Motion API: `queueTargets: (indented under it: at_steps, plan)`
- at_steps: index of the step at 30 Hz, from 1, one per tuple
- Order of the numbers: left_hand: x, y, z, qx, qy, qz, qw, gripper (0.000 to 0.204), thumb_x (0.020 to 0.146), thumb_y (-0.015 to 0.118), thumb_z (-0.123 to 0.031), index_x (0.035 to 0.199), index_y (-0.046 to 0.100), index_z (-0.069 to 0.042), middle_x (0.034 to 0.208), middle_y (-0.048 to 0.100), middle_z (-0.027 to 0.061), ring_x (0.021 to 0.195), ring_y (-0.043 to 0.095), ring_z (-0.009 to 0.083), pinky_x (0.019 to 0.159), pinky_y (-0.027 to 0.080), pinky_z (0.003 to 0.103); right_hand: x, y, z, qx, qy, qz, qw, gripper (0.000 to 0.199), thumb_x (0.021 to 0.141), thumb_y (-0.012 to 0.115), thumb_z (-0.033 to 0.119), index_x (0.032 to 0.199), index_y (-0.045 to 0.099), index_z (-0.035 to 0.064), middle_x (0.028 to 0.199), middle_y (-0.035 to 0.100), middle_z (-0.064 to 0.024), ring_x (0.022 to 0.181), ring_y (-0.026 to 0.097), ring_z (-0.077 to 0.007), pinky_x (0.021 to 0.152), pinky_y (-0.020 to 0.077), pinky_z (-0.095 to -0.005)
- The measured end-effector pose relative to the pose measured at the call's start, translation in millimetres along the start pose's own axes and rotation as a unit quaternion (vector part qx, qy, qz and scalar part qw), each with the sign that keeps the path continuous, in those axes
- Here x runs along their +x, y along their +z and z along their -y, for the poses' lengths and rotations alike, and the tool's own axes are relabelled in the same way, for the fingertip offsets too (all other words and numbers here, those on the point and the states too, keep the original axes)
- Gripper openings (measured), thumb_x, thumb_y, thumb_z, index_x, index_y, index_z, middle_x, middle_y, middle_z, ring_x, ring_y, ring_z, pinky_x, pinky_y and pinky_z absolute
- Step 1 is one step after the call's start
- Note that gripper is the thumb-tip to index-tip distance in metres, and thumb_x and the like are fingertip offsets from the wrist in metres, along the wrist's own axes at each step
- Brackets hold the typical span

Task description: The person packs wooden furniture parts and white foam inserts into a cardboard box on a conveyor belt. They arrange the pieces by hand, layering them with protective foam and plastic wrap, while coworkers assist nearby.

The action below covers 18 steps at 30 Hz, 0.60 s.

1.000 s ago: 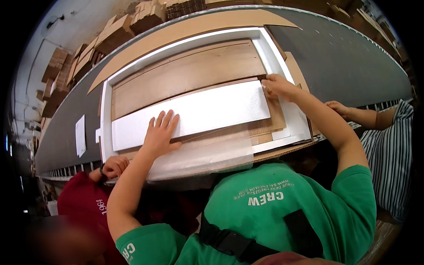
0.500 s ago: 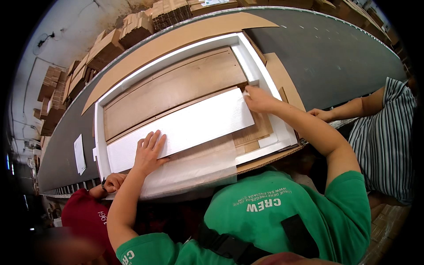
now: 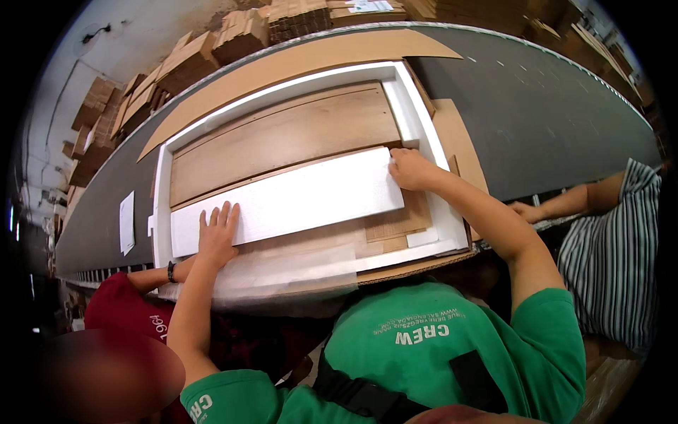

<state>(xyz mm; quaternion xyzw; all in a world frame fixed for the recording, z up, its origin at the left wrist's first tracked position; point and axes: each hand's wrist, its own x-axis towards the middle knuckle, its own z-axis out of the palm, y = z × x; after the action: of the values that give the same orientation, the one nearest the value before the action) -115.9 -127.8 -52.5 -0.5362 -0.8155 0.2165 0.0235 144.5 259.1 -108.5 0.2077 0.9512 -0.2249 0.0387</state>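
A long white foam board (image 3: 296, 201) lies over the near part of the wooden panels, inside a carton lined with white foam edging (image 3: 426, 127). My left hand (image 3: 219, 237) rests on the board's near edge toward its left end, its fingers spread over the top. At the board's right end my right hand (image 3: 412, 169) has its fingers closed on the corner, beside the right foam edging. A wide brown wooden panel (image 3: 289, 138) shows beyond the board. Nearer me, a smaller wood piece (image 3: 399, 220) and thin translucent wrapping (image 3: 311, 272) show below it.
The carton's cardboard flap (image 3: 296, 60) spreads out along the far side on the dark conveyor belt (image 3: 522, 106). White papers (image 3: 127, 222) lie at left. A co-worker in red (image 3: 131, 307) stands left, another in stripes (image 3: 607, 247) right. Stacked cartons (image 3: 236, 35) stand behind.
My left hand has slid left along the board, and the board's left end has settled closer to the left foam edging. The red-sleeved co-worker's hand has moved behind my left forearm.
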Motion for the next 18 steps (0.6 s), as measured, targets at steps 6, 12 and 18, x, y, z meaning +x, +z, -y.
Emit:
queueTargets:
  at_steps: [6, 12, 18]
  plan:
    - [-2, -10, -8, -0.026, -0.046, 0.021, 0.998, 0.1, 0.055, 0.081, -0.02, 0.14, 0.03, -0.009, 0.143, 0.035, 0.0166, 0.127, 0.039, 0.0331, 0.106, 0.026, 0.052, -58, -48, 47, 0.067, 0.006, 0.174, 0.982, 0.063, 0.087, 0.055, 0.026, 0.131, 0.031, -0.0113, 0.11, 0.055, -0.0329, 0.103, 0.055, -0.0415, 0.091, 0.0439, -0.0428]
    - [0, 6, 6, -0.006, -0.037, -0.005, 0.999, 0.089, 0.057, 0.079, -0.018, 0.134, 0.037, -0.007, 0.134, 0.045, 0.014, 0.12, 0.047, 0.0285, 0.104, 0.028, 0.052, -40, -8, 37, 0.115, -0.006, 0.129, 0.985, 0.08, 0.084, 0.059, 0.023, 0.14, 0.012, -0.0096, 0.11, 0.054, -0.0357, 0.101, 0.057, -0.042, 0.088, 0.0462, -0.0405]
    - [-3, 7, -13, 0.028, -0.073, -0.05, 0.996, 0.089, 0.061, 0.076, -0.014, 0.138, 0.031, -0.008, 0.136, 0.042, 0.0173, 0.121, 0.045, 0.0328, 0.098, 0.037, 0.051, -47, -37, 47, 0.137, -0.01, 0.205, 0.969, 0.082, 0.083, 0.062, 0.022, 0.141, 0.013, -0.0084, 0.115, 0.051, -0.036, 0.106, 0.055, -0.0395, 0.089, 0.0451, -0.0399]
